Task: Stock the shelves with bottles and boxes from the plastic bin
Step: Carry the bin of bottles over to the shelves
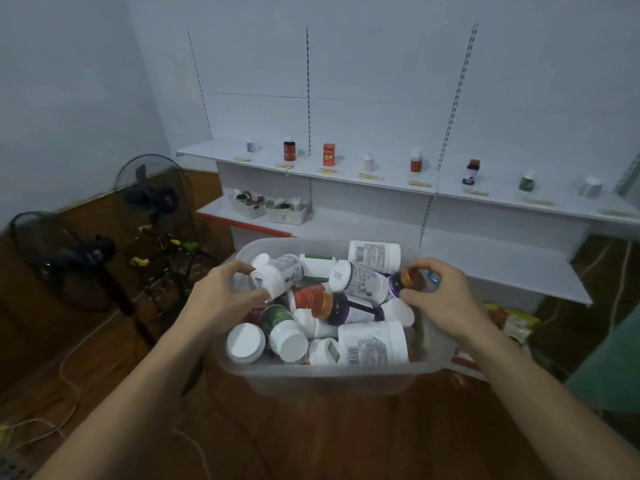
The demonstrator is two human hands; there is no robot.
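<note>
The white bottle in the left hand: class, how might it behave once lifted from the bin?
The white bottle looks like rigid plastic, so probably stiff. Its round body lies sideways; it would likely roll if set down that way. The left hand spans it easily, suggesting lightness.

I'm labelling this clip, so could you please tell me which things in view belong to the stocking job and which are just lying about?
Job:
- plastic bin of bottles
- white bottle, gripped by left hand
- orange-capped bottle, gripped by right hand
- upper shelf

Lying about:
- two fans
- floor cable
- two small baskets
</note>
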